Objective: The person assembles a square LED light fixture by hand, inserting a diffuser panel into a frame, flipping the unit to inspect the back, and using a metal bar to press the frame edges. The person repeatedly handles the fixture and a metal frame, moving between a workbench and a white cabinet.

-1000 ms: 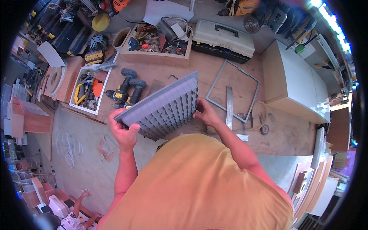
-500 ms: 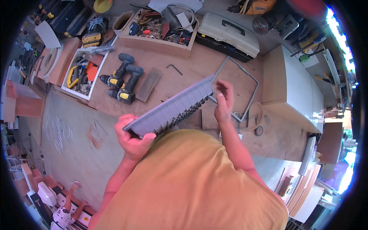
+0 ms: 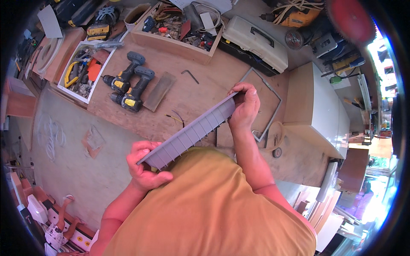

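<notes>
A grey plastic tray-like piece with a ribbed side (image 3: 194,132) is held on a slant in front of my body, its right end higher in the picture. My left hand (image 3: 145,166) grips the lower left end, thumb beneath and fingers over the rim. Around the upper right corner my right hand (image 3: 245,106) is closed, fingers hooked over the edge. The piece's far face is hidden from me. Beyond it on the workbench (image 3: 209,77) lie two cordless drills (image 3: 124,74) (image 3: 136,94), a wooden block (image 3: 159,91) and a hex key (image 3: 190,77).
A wooden box of hardware (image 3: 171,42) and a beige toolbox (image 3: 256,42) line the back. A white-framed tray (image 3: 87,70) sits left. Right are a thin grey frame (image 3: 273,111), a tape roll (image 3: 277,152) and a white cabinet (image 3: 320,106). A person (image 3: 55,232) is at lower left.
My right hand has come from beside the piece onto its upper right corner and closed on it. The piece has tilted, hiding the dark toothed underside. The left hand keeps its hold.
</notes>
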### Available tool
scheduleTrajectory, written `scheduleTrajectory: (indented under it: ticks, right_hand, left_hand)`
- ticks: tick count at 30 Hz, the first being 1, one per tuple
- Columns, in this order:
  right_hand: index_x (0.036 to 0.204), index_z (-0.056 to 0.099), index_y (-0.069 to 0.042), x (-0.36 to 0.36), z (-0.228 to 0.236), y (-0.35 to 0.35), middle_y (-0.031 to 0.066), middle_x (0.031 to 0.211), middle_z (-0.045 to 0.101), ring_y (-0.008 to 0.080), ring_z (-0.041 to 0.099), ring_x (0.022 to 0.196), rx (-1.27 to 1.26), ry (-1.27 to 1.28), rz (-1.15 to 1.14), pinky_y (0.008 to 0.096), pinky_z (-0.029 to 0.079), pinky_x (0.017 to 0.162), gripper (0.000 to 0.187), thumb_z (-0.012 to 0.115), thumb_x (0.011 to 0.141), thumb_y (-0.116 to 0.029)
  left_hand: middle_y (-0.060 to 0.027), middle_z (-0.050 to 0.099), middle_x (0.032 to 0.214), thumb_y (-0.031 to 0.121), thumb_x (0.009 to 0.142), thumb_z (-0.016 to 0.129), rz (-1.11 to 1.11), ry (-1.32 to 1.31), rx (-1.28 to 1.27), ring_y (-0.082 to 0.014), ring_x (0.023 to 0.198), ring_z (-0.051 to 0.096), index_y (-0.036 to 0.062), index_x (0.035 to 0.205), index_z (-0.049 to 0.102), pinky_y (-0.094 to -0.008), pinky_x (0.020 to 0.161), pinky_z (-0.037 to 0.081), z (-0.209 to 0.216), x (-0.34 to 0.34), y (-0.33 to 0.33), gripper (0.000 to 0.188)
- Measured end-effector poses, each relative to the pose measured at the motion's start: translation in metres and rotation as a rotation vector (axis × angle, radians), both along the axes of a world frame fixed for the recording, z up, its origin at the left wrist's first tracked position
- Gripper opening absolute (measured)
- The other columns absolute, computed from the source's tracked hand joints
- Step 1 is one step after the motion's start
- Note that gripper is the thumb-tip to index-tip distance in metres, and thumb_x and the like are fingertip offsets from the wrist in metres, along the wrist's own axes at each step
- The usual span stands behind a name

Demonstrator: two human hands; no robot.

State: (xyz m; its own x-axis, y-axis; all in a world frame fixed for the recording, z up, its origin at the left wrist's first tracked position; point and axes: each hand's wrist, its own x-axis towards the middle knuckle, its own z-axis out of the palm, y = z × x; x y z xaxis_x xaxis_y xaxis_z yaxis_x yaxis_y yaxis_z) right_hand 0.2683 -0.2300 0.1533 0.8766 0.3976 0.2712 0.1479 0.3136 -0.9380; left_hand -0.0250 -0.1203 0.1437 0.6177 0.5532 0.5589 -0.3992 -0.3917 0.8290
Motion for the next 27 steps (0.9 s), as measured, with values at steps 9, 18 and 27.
scheduleTrajectory:
  ticks: [9, 18, 27]
  right_hand:
    - [0.091, 0.056, -0.002, 0.003, 0.013, 0.016, 0.0108, 0.087, 0.052, 0.0216, 0.053, 0.081, 0.070, 0.151, 0.182, 0.0358, 0.046, 0.076, 0.033, 0.053, 0.101, -0.033]
    - [0.091, 0.058, 0.000, 0.008, 0.015, 0.033, 0.0126, 0.091, 0.054, 0.0229, 0.052, 0.084, 0.128, 0.108, 0.259, 0.0372, 0.046, 0.080, 0.017, 0.054, 0.091, -0.017]
    - [0.095, 0.056, -0.001, 0.031, 0.007, 0.051, 0.0124, 0.096, 0.052, 0.0258, 0.052, 0.090, 0.221, 0.059, 0.360, 0.0410, 0.045, 0.085, 0.044, 0.045, 0.101, -0.043]
  left_hand:
    - [-0.0194, 0.054, 0.124, 0.030, 0.074, 0.093, -0.302, -0.052, -0.061, -0.0378, 0.116, 0.058, 0.0136, 0.137, 0.047, -0.0513, 0.098, 0.051, 0.013, 0.015, 0.031, 0.079]
    - [-0.0194, 0.052, 0.137, 0.019, 0.073, 0.092, -0.389, 0.108, 0.000, -0.0446, 0.126, 0.054, 0.0148, 0.129, 0.061, -0.0559, 0.105, 0.047, 0.010, 0.009, 0.029, 0.064]
    - [-0.0221, 0.051, 0.134, 0.019, 0.079, 0.087, -0.367, 0.023, 0.101, -0.0439, 0.123, 0.056, 0.0120, 0.122, 0.069, -0.0611, 0.104, 0.045, 0.011, 0.028, 0.030, 0.048]
